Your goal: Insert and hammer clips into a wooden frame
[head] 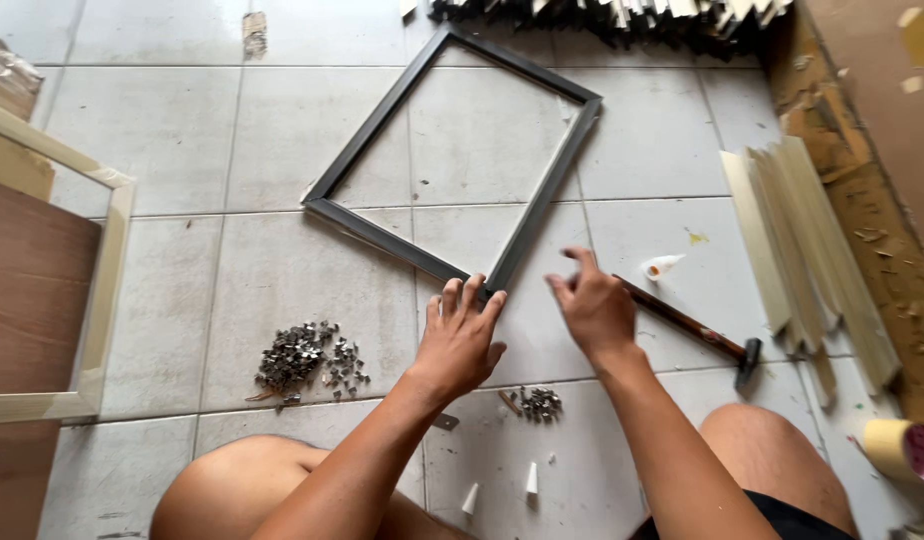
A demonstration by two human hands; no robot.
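Both hands meet at the near corner of a dark rectangular frame (452, 150) that lies flat on the pale floor tiles (162, 290). Left hand (460, 340) rests palm down with its fingers spread and straight, the fingertips touching the frame's near corner; it grips nothing. Right hand (592, 305) hovers just to the right of that corner, fingers loosely curled and thumb turned toward the frame (whether something small is pinched between them cannot be told from this angle).

From that corner the frame runs away to the far side, its far corner close to a stack of dark moulding strips (622, 15) at the far edge of the view. A hammer (697, 330) with a brown handle lies on the tiles just right of the right hand, its dark head pointing toward the near right. Beside the handle's far end sits a small white nozzle cap (662, 266).

A large heap of small metal clips (307, 360) lies to the left of the left forearm, and a smaller heap (537, 403) sits between the two forearms. Pale wooden strips (807, 250) are fanned out on the right, with a roll of tape (902, 450) at the near right. A light wooden frame (92, 300) stands at the left edge.
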